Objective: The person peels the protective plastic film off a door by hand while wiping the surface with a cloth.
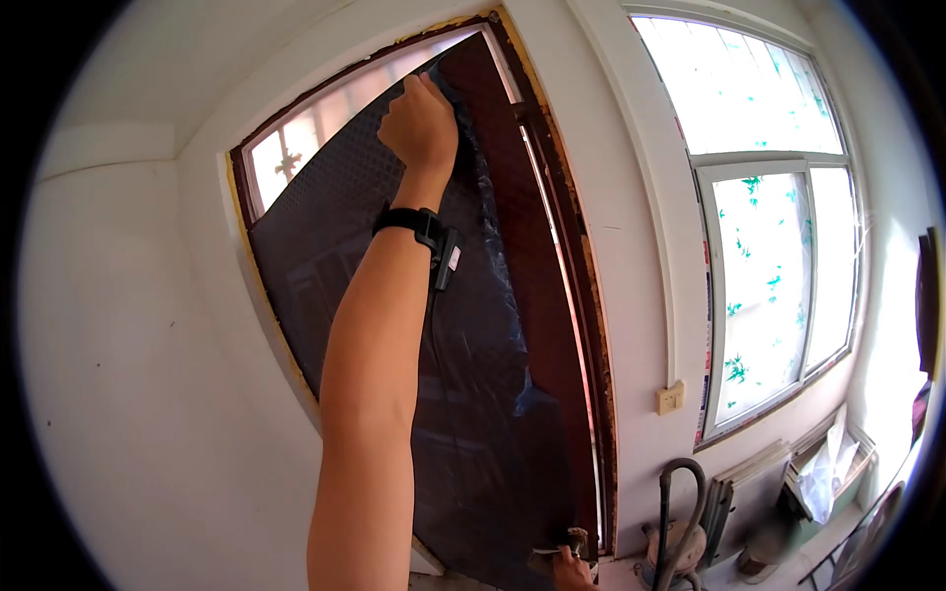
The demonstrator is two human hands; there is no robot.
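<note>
My left hand is raised near the top of a dark red door, its fingers closed on the edge of a dark plastic film. The film covers much of the door, and its bluish, crinkled edge runs down from my fist. A black band with a small box is strapped to that wrist. Low at the right edge of the door, my right hand is partly in view, its fingers closed at the metal door handle.
A barred glass pane is above the door. To the right are a wall switch, a window, a canister with a curved hose, leaning panels and a clear plastic bag.
</note>
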